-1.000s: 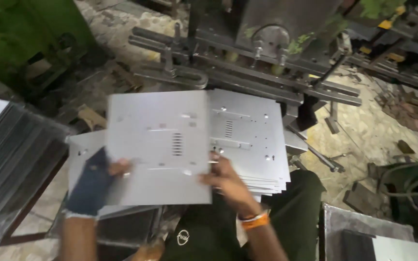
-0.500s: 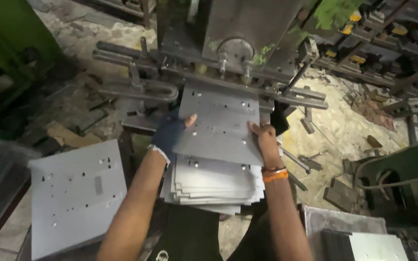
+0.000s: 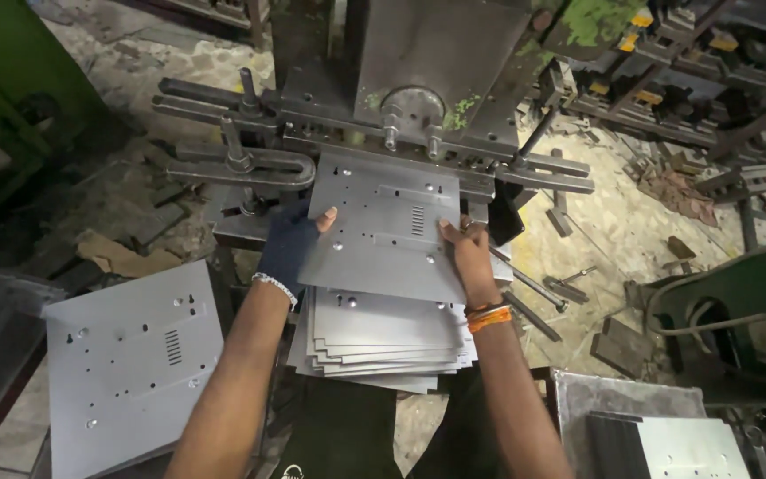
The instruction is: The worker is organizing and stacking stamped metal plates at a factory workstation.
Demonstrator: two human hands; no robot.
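Observation:
Both my hands hold one grey punched metal sheet (image 3: pixel 383 232) by its side edges, its far end under the dark press machine (image 3: pixel 418 80). My left hand (image 3: pixel 293 247) wears a dark blue glove and grips the sheet's left edge. My right hand (image 3: pixel 467 257) is bare, with an orange band on the wrist, and grips the right edge. Below the held sheet lies a stack of similar sheets (image 3: pixel 383 341) near my lap.
A pile of punched sheets (image 3: pixel 130 364) lies at the lower left. Another sheet (image 3: pixel 689 448) rests on a grey box at the lower right. Metal clamps and bars (image 3: pixel 232 164) jut from the press. Scrap and tools litter the floor at right (image 3: pixel 613 266).
I took a sheet from the stack and slid it forward under the press. The camera has moved closer to the machine; the pile at left is unchanged.

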